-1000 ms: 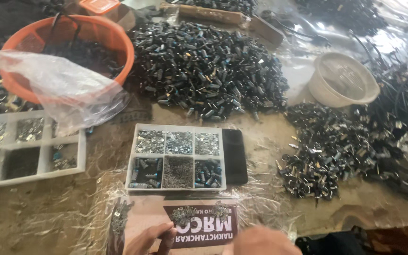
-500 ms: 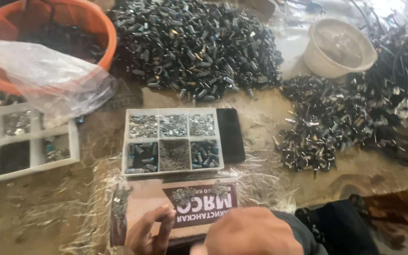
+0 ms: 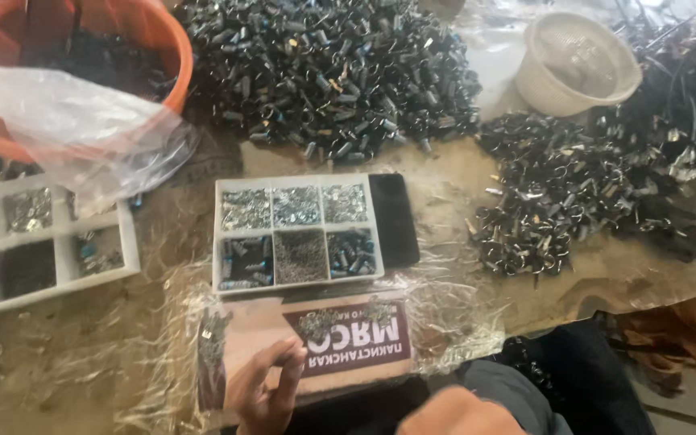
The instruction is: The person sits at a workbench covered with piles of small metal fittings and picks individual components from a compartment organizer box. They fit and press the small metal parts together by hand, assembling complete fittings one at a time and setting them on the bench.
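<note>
The left hand (image 3: 263, 395) rests on a flat cardboard piece (image 3: 316, 350) that lies on the counter (image 3: 82, 338) just in front of the white tray (image 3: 296, 234). Its thumb and forefinger curl toward each other in a ring with the tips close; whether they pinch a small part cannot be told. The right hand (image 3: 457, 412) shows only as a rounded back at the bottom edge, in front of and to the right of the tray; its fingers are hidden, so whether they are spread or closed cannot be told.

The tray has six compartments: three behind hold silvery bits, the front left and front right ones hold dark pieces with blue, the front middle one fine greyish bits. A black slab (image 3: 394, 219) lies touching the tray's right side. Behind the tray sits a big heap (image 3: 332, 72) of small dark metal parts. Right of the tray, apart from it, is a second heap (image 3: 561, 189), and behind that a white bowl (image 3: 577, 64). Left of the tray lies a larger divided tray (image 3: 42, 242), with a clear bag (image 3: 74, 129) draped over an orange tub (image 3: 82, 56) behind it.
</note>
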`<action>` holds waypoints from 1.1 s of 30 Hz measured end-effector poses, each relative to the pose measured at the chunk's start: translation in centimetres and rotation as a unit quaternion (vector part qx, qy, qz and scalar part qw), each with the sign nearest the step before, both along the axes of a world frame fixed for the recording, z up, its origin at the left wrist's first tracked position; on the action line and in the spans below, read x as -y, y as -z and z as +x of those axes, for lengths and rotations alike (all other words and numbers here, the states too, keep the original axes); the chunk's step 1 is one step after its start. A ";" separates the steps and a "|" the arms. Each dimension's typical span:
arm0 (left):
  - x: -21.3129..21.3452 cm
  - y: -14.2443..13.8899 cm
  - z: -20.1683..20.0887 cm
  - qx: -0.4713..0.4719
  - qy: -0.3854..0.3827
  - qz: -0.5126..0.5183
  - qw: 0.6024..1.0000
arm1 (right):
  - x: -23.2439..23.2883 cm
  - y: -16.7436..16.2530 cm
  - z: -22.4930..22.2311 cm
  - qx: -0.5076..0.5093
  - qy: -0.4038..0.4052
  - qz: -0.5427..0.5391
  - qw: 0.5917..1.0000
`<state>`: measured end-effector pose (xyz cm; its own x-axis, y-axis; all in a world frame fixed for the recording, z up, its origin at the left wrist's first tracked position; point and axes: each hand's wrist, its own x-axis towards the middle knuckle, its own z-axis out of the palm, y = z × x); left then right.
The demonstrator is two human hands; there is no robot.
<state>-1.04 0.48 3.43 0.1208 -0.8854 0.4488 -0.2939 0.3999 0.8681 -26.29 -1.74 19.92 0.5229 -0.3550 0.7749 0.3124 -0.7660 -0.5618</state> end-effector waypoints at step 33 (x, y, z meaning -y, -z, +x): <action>18.4 -7.5 2.0 0.454 0.100 0.115 0.878 | 10.7 2.8 4.2 -0.204 0.373 0.146 0.893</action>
<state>1.01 -17.95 10.91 -0.3632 -0.9277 0.0863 -0.8504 0.3680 0.3760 -22.10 -12.40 17.15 0.2739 -0.8780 0.3925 -0.5000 -0.4786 -0.7217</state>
